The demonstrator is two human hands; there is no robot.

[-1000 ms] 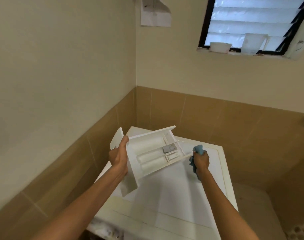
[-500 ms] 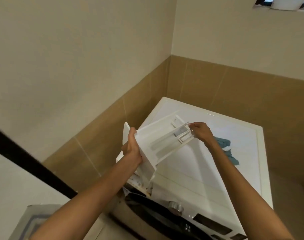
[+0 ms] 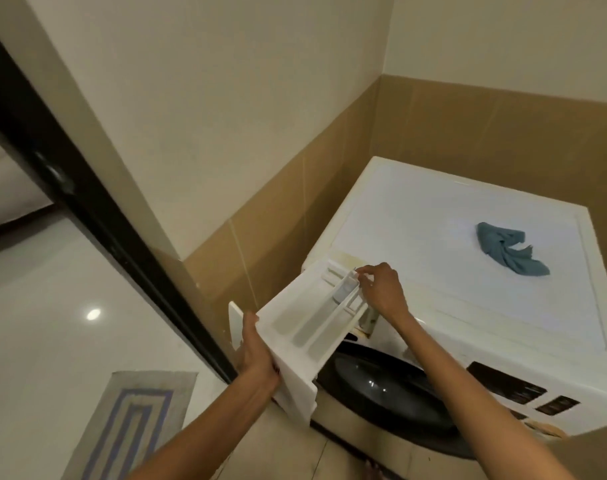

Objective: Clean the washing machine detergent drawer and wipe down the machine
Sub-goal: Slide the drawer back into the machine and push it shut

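The white detergent drawer (image 3: 305, 320) is out of the machine, tilted, its compartments facing up, in front of the machine's upper left corner. My left hand (image 3: 255, 351) grips its front end from the left side. My right hand (image 3: 380, 289) pinches the drawer's rear edge by the small inner insert. The white front-loading washing machine (image 3: 451, 306) stands in the tiled corner. A crumpled blue cloth (image 3: 506, 249) lies on the machine's top, apart from both hands.
The machine's dark round door (image 3: 385, 386) and control panel (image 3: 506, 382) face me below the drawer. A black door frame (image 3: 97, 209) runs diagonally at left. A striped mat (image 3: 128, 424) lies on the pale floor. Tiled walls close in behind and left.
My right hand put the blue cloth down on the machine's top and took the drawer's rear edge. The drawer came lower, toward the machine's front, and my view dropped and swung left.
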